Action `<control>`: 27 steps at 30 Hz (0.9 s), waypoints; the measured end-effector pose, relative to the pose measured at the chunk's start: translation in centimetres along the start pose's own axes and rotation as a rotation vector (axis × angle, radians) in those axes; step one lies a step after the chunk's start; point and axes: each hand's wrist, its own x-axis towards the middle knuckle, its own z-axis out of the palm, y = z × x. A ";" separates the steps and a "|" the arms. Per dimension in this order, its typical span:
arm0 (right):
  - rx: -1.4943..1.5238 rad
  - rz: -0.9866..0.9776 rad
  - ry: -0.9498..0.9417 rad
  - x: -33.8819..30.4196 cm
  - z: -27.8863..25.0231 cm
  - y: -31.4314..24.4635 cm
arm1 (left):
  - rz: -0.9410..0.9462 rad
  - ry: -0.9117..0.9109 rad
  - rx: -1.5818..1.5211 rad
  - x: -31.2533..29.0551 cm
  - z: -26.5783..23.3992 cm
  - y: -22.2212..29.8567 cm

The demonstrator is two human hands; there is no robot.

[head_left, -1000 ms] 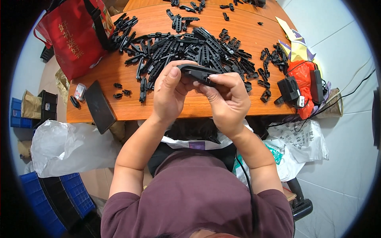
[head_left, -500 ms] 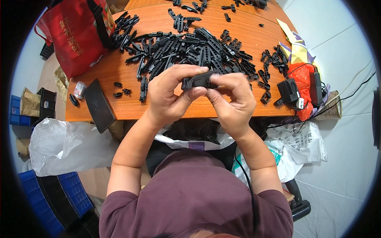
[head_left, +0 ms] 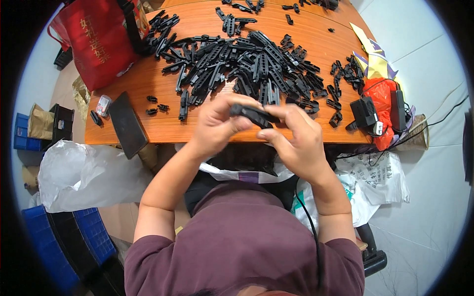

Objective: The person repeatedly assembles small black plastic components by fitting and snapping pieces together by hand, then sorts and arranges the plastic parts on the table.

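Just above the near edge of the wooden table, a dark, elongated black plastic part (head_left: 254, 116) is held between both hands. My left hand (head_left: 217, 121) pinches its left end between thumb and fingers. On the right end, the thumb and fingers of my right hand (head_left: 298, 135) close from either side. The part slants down to the right, and the fingertips hide some of it. Beyond the hands lies a large heap of similar long, slotted black plastic parts (head_left: 217, 61). Smaller black clips (head_left: 353, 74) are grouped on the table's right side.
A red bag (head_left: 94, 44) stands at the table's left. A black phone (head_left: 128, 126) lies near the front left edge, beside a small clear box (head_left: 103, 106). At right are a black power adapter (head_left: 363, 112), cables and a red plastic bag (head_left: 382, 130). White sacks (head_left: 94, 172) hang below.
The black part has tilted, its right end now lower. My right hand has shifted slightly right and down, its thumb farther from the left thumb. The whole view has shifted a little.
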 end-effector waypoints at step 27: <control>-0.738 0.123 -0.084 -4.0 -3.8 7.9 | -0.347 0.065 1.683 5.4 -3.0 -0.6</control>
